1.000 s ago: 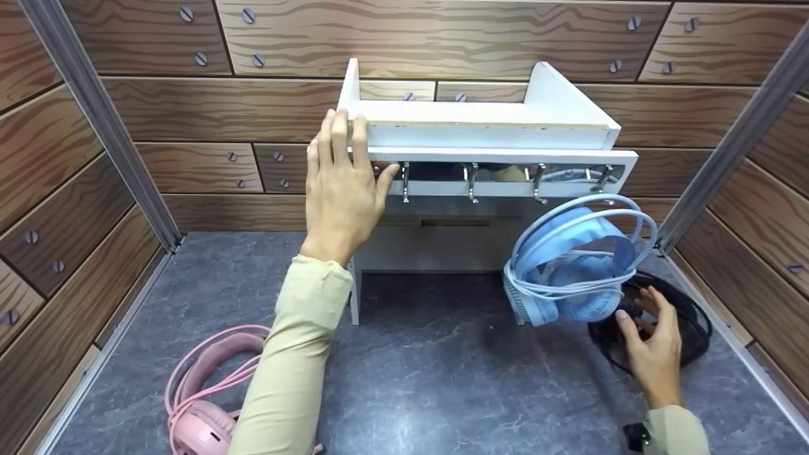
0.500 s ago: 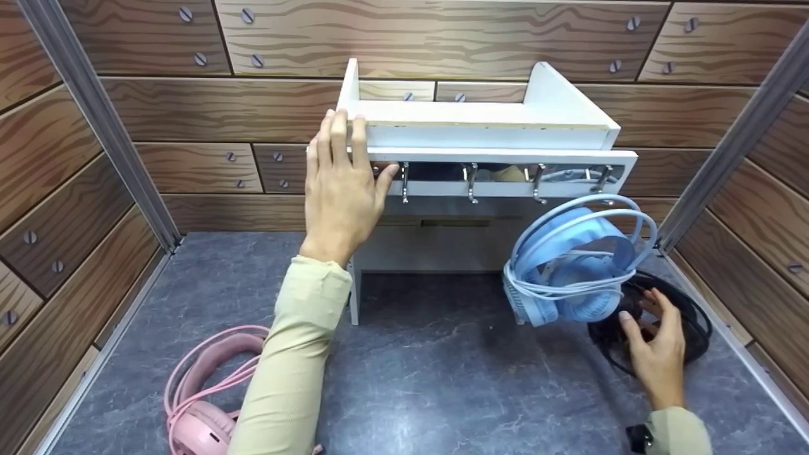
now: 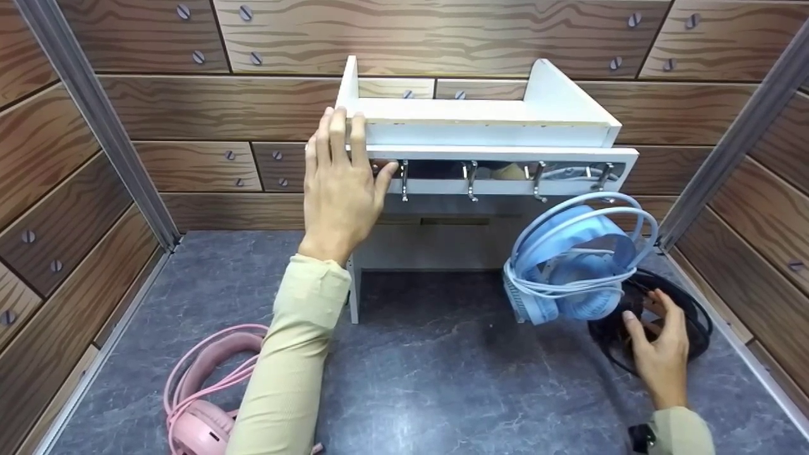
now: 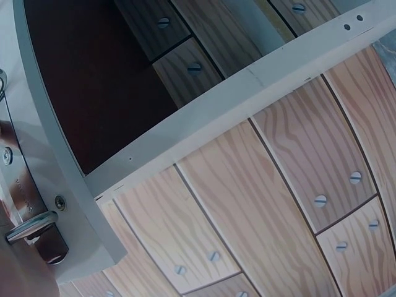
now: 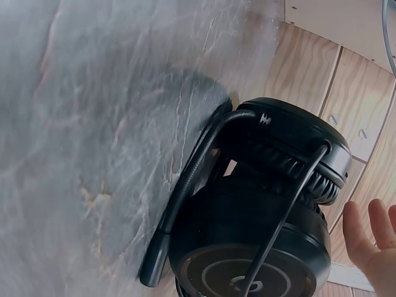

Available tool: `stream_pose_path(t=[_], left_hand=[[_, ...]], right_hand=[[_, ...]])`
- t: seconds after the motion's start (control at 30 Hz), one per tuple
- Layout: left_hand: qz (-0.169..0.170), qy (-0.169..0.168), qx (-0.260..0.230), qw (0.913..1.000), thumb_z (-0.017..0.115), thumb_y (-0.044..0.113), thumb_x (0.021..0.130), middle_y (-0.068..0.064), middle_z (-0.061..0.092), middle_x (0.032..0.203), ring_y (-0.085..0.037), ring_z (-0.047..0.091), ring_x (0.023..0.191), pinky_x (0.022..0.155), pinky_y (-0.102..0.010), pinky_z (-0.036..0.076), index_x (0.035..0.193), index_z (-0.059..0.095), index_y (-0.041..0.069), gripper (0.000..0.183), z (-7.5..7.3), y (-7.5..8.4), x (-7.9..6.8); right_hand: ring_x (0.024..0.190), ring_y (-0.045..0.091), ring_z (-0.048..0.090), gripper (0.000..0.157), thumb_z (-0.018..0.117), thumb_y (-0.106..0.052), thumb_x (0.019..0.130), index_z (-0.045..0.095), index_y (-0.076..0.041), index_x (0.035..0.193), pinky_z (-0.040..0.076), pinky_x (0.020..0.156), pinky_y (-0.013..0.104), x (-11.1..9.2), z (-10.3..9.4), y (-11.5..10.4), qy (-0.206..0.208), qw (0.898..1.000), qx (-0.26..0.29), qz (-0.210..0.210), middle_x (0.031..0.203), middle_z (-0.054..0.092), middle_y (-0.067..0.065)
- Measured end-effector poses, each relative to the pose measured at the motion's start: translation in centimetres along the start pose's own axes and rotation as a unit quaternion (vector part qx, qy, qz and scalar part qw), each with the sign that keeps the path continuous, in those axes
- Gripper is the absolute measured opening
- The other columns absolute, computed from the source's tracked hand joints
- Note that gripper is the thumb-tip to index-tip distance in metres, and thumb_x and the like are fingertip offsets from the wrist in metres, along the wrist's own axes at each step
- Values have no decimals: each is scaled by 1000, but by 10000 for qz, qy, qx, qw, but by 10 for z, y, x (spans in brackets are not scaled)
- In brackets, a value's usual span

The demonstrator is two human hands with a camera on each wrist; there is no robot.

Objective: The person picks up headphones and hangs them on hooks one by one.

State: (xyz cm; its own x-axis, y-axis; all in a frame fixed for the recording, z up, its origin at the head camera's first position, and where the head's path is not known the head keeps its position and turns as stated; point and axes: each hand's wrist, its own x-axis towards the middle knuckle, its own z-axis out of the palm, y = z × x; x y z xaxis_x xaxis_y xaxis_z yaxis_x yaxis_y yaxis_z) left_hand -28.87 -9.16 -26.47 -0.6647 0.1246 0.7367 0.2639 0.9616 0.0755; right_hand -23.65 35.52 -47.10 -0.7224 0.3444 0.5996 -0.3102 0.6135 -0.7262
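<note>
My left hand (image 3: 341,196) rests on the left end of the white shelf (image 3: 486,134), fingers laid straight over its top edge and thumb across the front. Along the shelf front runs a rail of metal hooks (image 3: 471,180). Blue headphones (image 3: 584,268), wrapped in their own cable, hang at the right-end hook. Behind and below them a black headset (image 3: 692,338) lies on the table. Beside it is my right hand (image 3: 662,354), fingers loosely bent. In the right wrist view, the visible fingertips stand apart from the black headset (image 5: 272,185), whose microphone arm points down-left.
Pink headphones (image 3: 205,417) lie at the front left, partly behind the left forearm. The grey tabletop (image 3: 430,392) is bounded by wood-patterned walls (image 3: 442,38) with metal corner posts (image 3: 107,126). A shelf leg (image 3: 354,300) stands near the left forearm.
My right hand has shifted slightly to the right beside the black headset. The left hand, the shelf and the blue headphones stay as they were.
</note>
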Motion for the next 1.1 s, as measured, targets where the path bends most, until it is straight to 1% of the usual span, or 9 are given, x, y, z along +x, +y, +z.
stream_pose_path(t=[0.07, 0.17, 0.23, 0.33, 0.47, 0.53, 0.77, 0.97, 1.1], left_hand=[[14, 16, 6, 10000, 45, 47, 105, -26, 26, 155, -40, 20, 148, 120, -49, 18, 151, 29, -2, 69, 0, 0, 0], [18, 14, 14, 10000, 44, 47, 105, -26, 26, 156, -40, 20, 148, 120, -49, 18, 151, 29, -3, 69, -1, -1, 0], [15, 10, 19, 10000, 44, 47, 105, -26, 26, 156, -40, 20, 148, 120, -48, 17, 151, 29, -2, 69, -1, -1, 0], [-15, -29, 20, 10000, 44, 47, 105, -26, 25, 156, -40, 20, 148, 120, -48, 17, 151, 28, -2, 70, -1, -1, 0], [-43, -80, 23, 10000, 44, 47, 105, -26, 25, 157, -40, 19, 148, 121, -48, 17, 152, 28, -2, 70, -1, -1, 0], [-52, -104, 20, 9999, 44, 47, 105, -26, 25, 157, -40, 19, 148, 121, -48, 16, 152, 28, -2, 70, -1, 0, 1], [-27, -76, -15, 10000, 46, 47, 105, -26, 25, 156, -40, 19, 148, 121, -49, 17, 151, 28, -2, 70, -1, 0, 1], [-46, -93, -73, 9999, 47, 46, 105, -26, 25, 157, -40, 19, 149, 121, -48, 16, 152, 28, -2, 70, -1, 0, 1], [-45, -89, 5, 10000, 46, 47, 105, -26, 25, 156, -40, 19, 148, 120, -48, 17, 151, 28, -2, 70, -1, 0, 1]], right_hand=[[117, 3, 50, 55, 65, 3, 94, 45, 7, 145, 43, 90, 8, 0, 0, 2, 59, 9999, 51, -76, 133, 52, 5], [115, 1, 50, 55, 65, 4, 93, 46, 8, 145, 43, 89, 8, -1, 0, 3, 100, 9999, 43, -89, 131, 50, -5], [115, 1, 50, 55, 65, 4, 93, 46, 8, 144, 43, 89, 8, -1, 0, 4, 97, 9999, 18, -86, 130, 48, -11], [115, 3, 51, 54, 65, 5, 93, 46, 9, 144, 43, 90, 9, -1, 0, 4, 92, 9999, 29, -100, 129, 47, -14], [115, 2, 51, 53, 65, 5, 93, 46, 9, 143, 44, 90, 9, -1, 0, 6, 100, 9998, 68, -147, 130, 49, -10], [114, 1, 51, 54, 65, 4, 93, 47, 8, 144, 43, 89, 8, 0, -1, 7, 95, 9999, 48, -133, 131, 51, -3], [115, 1, 50, 53, 65, 3, 94, 47, 9, 143, 43, 91, 9, -1, -1, 6, 80, 9999, -83, -74, 131, 49, -6], [115, -1, 48, 53, 65, 1, 95, 46, 8, 143, 42, 90, 8, -2, -2, 6, 72, 9999, -83, -28, 134, 52, 7], [115, 2, 49, 52, 65, 0, 95, 47, 8, 144, 43, 91, 9, -2, -1, 6, 77, 10000, -52, -7, 133, 52, 5]])
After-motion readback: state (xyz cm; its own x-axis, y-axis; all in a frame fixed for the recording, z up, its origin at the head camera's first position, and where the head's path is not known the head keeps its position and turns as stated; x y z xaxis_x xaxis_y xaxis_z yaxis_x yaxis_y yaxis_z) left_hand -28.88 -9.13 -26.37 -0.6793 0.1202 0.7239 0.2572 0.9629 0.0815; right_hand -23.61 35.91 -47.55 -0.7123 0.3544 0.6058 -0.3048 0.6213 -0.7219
